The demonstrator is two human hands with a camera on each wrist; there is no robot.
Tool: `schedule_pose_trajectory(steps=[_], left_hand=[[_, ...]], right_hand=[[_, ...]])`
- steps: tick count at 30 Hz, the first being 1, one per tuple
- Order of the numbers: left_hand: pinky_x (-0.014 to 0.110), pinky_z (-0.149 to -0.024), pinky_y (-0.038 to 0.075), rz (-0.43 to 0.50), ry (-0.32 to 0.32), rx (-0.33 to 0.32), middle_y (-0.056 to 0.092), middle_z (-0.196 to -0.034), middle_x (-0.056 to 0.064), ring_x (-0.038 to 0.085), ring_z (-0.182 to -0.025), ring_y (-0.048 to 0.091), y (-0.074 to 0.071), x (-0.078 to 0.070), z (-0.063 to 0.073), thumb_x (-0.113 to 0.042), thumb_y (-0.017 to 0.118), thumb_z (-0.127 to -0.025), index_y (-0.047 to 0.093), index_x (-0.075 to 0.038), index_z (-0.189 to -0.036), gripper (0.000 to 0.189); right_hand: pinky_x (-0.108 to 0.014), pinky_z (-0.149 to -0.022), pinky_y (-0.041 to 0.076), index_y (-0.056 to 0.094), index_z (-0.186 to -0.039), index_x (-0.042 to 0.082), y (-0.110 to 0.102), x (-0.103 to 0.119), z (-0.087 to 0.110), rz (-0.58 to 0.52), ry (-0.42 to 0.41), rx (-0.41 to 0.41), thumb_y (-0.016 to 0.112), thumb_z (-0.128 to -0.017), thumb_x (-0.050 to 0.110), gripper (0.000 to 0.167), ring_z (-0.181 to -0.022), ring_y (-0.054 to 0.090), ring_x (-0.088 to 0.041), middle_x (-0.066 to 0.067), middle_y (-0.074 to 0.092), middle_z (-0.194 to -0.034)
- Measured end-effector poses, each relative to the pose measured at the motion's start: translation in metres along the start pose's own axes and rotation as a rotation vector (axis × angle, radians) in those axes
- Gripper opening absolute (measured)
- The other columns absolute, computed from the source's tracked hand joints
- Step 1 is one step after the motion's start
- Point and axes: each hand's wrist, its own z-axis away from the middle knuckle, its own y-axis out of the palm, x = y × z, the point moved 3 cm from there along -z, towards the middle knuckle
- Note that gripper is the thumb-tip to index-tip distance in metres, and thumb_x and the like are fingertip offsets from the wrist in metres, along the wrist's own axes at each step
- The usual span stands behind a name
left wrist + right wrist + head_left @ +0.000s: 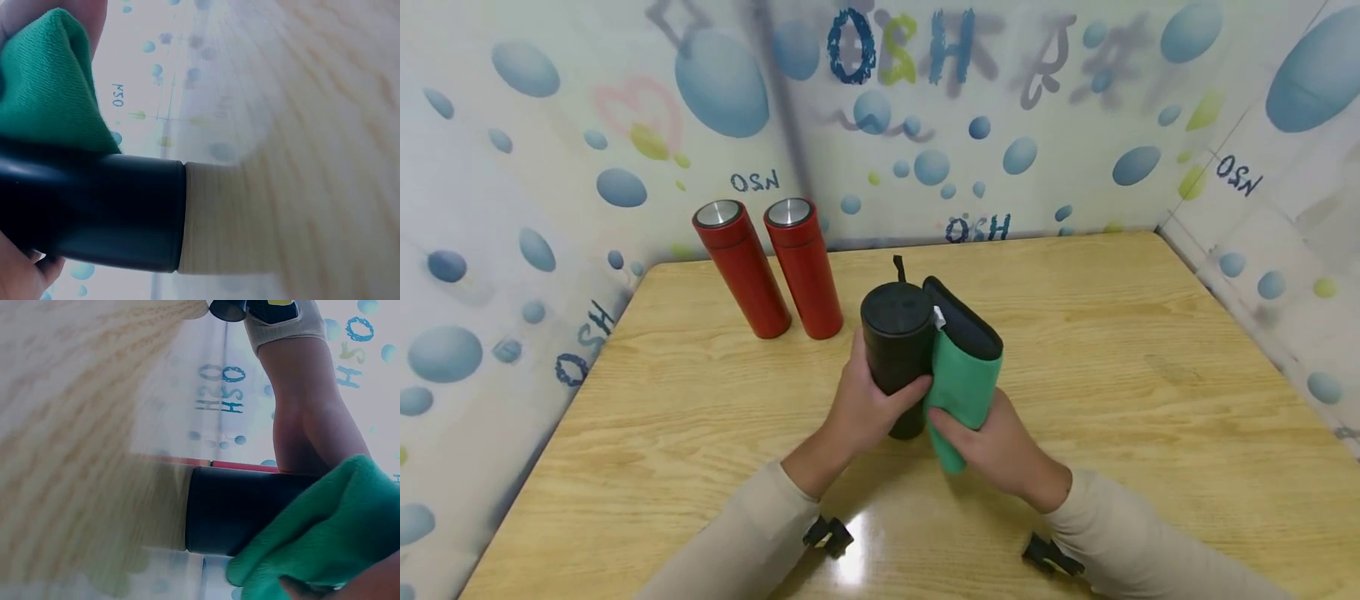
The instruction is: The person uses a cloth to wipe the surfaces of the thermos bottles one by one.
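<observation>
My left hand (867,410) grips a black cylindrical bottle (895,354) around its side, thumb across the front. The bottle is nearly upright, its flat dark lid facing up and its base (169,215) close over the tabletop in the left wrist view. A short black strap (899,268) sticks up behind the lid. Against the bottle's right side, my right hand (1003,446) holds a green fabric pouch (964,379), thumb in front and the other fingers hidden behind. Its black-lined mouth points up, with a small white tag at the edge. The pouch (331,531) overlaps the bottle in the right wrist view.
Two red bottles (745,279) with silver tops stand side by side at the table's back left. The light wooden table (1112,375) meets a patterned wall (1060,108) behind. Dark wrist devices (829,535) hang under both sleeves.
</observation>
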Motion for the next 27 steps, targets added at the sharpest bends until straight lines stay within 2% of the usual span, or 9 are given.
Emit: schedule_pose_trajectory(steps=[3,6,11,14,19,22,27], left_hand=[[0.048,-0.108,0.045,0.011,-0.002,0.002,0.054,-0.138,0.002,0.02,-0.125,0.055,0.0,0.0,0.0,-0.014,0.081,-0.084,0.03,-0.017,-0.147,0.081],[0.049,-0.109,0.044,0.02,-0.003,0.006,0.052,-0.14,0.0,0.02,-0.127,0.054,-0.001,0.0,-0.001,-0.016,0.081,-0.084,0.029,-0.019,-0.147,0.082],[0.049,-0.109,0.044,0.012,-0.017,0.012,0.051,-0.141,-0.001,0.019,-0.128,0.053,-0.001,0.001,0.0,-0.02,0.081,-0.085,0.028,-0.02,-0.147,0.082],[0.048,-0.109,0.044,0.011,-0.018,0.012,0.052,-0.14,-0.001,0.02,-0.126,0.053,0.0,0.001,0.0,-0.019,0.081,-0.084,0.029,-0.019,-0.147,0.081],[0.048,-0.11,0.043,0.01,0.0,0.005,0.052,-0.14,-0.002,0.019,-0.126,0.053,0.0,0.001,-0.001,-0.018,0.081,-0.084,0.03,-0.02,-0.147,0.081],[0.048,-0.11,0.043,0.006,0.003,0.007,0.051,-0.14,-0.003,0.018,-0.127,0.052,0.0,0.002,-0.002,-0.017,0.081,-0.084,0.029,-0.02,-0.147,0.081],[0.047,-0.11,0.043,0.016,-0.006,0.012,0.051,-0.14,-0.004,0.017,-0.127,0.052,0.0,0.003,-0.001,-0.017,0.08,-0.085,0.029,-0.02,-0.146,0.08]], right_hand=[[-0.027,-0.077,0.054,0.056,-0.118,0.0,0.001,-0.002,-0.002,0.018,0.06,0.0,0.059,-0.099,0.011,0.023,-0.08,0.061,-0.011,-0.011,0.062,-0.098],[-0.027,-0.081,0.053,0.054,-0.123,-0.002,0.001,0.0,-0.004,0.008,0.076,-0.006,0.051,-0.104,0.015,0.026,-0.087,0.061,-0.012,-0.015,0.062,-0.104],[-0.026,-0.081,0.052,0.052,-0.124,-0.004,0.0,0.003,-0.003,-0.032,0.096,-0.034,0.045,-0.107,0.018,0.028,-0.088,0.06,-0.011,-0.016,0.06,-0.103],[-0.026,-0.081,0.052,0.053,-0.123,-0.004,-0.001,0.005,-0.001,-0.046,0.082,-0.066,0.045,-0.107,0.017,0.027,-0.088,0.06,-0.009,-0.013,0.06,-0.101],[-0.025,-0.077,0.053,0.053,-0.115,-0.006,-0.003,0.01,0.001,-0.066,0.012,-0.103,0.045,-0.106,0.013,0.023,-0.081,0.06,-0.008,-0.006,0.058,-0.093],[-0.025,-0.077,0.054,0.053,-0.117,-0.007,-0.004,0.009,0.002,-0.076,0.001,-0.093,0.045,-0.106,0.012,0.023,-0.082,0.061,-0.008,-0.004,0.059,-0.094],[-0.025,-0.08,0.053,0.052,-0.122,-0.005,-0.003,0.007,0.001,-0.068,0.014,-0.059,0.044,-0.107,0.015,0.026,-0.086,0.061,-0.009,-0.01,0.059,-0.1]])
